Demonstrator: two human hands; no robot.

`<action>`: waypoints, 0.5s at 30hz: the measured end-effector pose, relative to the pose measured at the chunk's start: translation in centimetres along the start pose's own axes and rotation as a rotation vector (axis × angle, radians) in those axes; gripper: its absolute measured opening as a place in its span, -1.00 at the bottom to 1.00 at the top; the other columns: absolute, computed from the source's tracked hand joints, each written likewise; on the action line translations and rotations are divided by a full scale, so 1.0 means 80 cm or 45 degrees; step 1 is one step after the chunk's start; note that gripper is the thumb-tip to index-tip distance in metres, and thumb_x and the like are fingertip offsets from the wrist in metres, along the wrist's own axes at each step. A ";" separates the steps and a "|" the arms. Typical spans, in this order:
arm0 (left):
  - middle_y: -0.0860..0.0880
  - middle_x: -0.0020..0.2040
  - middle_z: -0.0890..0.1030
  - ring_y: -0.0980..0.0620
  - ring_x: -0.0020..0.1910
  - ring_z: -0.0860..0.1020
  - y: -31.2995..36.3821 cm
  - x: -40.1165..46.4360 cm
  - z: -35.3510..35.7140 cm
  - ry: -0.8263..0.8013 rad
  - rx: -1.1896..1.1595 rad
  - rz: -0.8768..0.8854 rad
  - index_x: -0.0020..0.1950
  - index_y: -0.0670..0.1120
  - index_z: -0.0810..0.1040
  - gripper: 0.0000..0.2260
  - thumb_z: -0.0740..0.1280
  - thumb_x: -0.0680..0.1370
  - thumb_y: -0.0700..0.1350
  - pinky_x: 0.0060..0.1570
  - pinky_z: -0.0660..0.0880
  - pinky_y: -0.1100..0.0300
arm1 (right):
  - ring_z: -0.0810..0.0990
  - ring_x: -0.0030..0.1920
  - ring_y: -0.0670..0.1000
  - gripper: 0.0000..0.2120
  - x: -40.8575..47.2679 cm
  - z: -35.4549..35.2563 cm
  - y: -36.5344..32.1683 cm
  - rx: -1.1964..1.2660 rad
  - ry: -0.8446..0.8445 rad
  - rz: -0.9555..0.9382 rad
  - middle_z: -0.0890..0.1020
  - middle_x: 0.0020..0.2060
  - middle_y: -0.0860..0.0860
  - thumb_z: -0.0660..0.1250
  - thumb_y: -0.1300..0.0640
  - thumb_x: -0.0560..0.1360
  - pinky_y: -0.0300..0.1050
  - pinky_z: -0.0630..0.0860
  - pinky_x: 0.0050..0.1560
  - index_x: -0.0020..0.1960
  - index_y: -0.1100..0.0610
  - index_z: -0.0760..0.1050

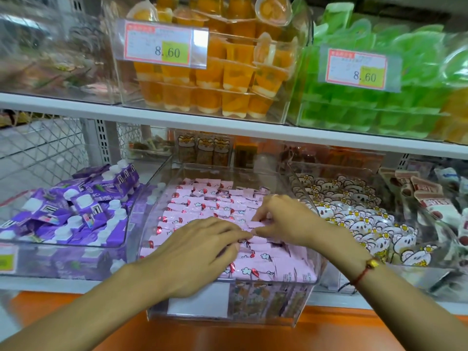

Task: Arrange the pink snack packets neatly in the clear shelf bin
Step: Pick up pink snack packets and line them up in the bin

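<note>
Pink everywhere in the middle bin: the pink snack packets (pixel 202 198) fill the clear shelf bin (pixel 268 312) on the lower shelf, mostly lined up in rows toward the back and left, a bit more jumbled at the front right, where some lie with their printed backs showing. Both hands are down in the pile. The left hand (pixel 200 252) lies palm-down across the front rows with its fingers bent, the fingertips pinching at the edge of a packet near the middle. The right hand (pixel 283 219) comes in from the right, with a ring on one finger and a red string bracelet (pixel 364 272) at the wrist; its fingers are curled and pinching a single pink packet (pixel 258 224), so the two hands nearly meet fingertip to fingertip over the centre of the bin.

Neighbours: purple pouches (pixel 76 211) with white caps heaped in the bin just to the left, and white bear-print packets (pixel 354 214) in the bin just to the right. On the shelf above sit orange jelly cups (pixel 228 79) and green jelly cups (pixel 379 102) in clear boxes, each box with a price tag (pixel 159 44) reading 8.60. An orange ledge (pixel 228 335) runs below the front of the shelf.
</note>
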State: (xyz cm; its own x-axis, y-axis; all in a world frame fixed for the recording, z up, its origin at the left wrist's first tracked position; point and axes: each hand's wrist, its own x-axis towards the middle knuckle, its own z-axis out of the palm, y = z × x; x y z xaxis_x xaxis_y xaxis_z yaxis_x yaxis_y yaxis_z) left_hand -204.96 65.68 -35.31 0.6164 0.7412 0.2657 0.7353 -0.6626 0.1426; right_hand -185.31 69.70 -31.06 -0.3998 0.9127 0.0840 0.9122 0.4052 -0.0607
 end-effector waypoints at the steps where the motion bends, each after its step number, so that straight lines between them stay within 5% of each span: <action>1: 0.21 0.44 0.27 0.24 0.38 0.20 -0.001 0.000 0.000 0.001 0.001 -0.008 0.46 0.25 0.20 -0.62 -0.07 0.65 0.12 0.34 0.16 0.26 | 0.46 -0.17 -0.09 -0.75 -0.001 0.000 0.002 0.032 0.027 0.002 0.46 -0.30 -0.18 0.40 -0.07 0.45 -0.24 0.29 -0.16 0.05 0.01 0.65; 5: 0.18 0.55 0.03 0.20 0.50 0.00 -0.007 -0.001 0.003 -0.081 0.010 -0.053 0.47 0.34 0.08 -0.61 -0.13 0.63 0.18 0.42 -0.04 0.25 | 0.46 -0.21 -0.15 -0.81 0.000 -0.004 0.008 0.152 -0.018 -0.015 0.64 -0.14 -0.10 0.42 -0.02 0.46 -0.25 0.32 -0.14 0.02 0.02 0.67; 8: 0.15 0.55 0.07 0.18 0.50 0.02 -0.009 0.003 0.003 -0.138 0.018 -0.077 0.46 0.35 0.09 -0.62 -0.13 0.63 0.18 0.41 -0.03 0.23 | 0.57 -0.15 -0.04 -0.82 -0.001 -0.002 0.003 0.110 0.032 -0.027 0.68 -0.11 -0.01 0.32 0.03 0.54 -0.17 0.45 -0.11 -0.05 0.07 0.67; 11: 0.12 0.53 0.16 0.15 0.48 0.08 -0.008 0.006 0.002 -0.138 0.061 -0.079 0.46 0.33 0.13 -0.62 -0.11 0.63 0.15 0.39 0.01 0.22 | 0.56 -0.10 0.12 -0.77 -0.005 0.008 -0.004 -0.150 0.234 -0.077 0.62 -0.12 0.04 0.20 0.06 0.59 0.00 0.49 -0.12 -0.11 0.14 0.58; 15: 0.08 0.53 0.18 0.12 0.48 0.11 -0.007 0.006 0.002 -0.151 0.087 -0.068 0.46 0.31 0.12 -0.61 -0.13 0.63 0.15 0.41 0.03 0.18 | 0.55 -0.16 0.12 -0.86 -0.012 0.018 -0.006 -0.325 0.454 -0.148 0.47 -0.21 -0.04 0.24 0.14 0.57 -0.05 0.33 -0.32 -0.18 0.05 0.38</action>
State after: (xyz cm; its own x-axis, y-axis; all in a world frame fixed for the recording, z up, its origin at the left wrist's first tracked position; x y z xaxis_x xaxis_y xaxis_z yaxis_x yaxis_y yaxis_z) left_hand -205.00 66.44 -35.38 0.6016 0.7856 0.1446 0.7831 -0.6158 0.0871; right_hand -185.49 68.67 -32.52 -0.4862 0.7687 0.4155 0.8736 0.4373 0.2133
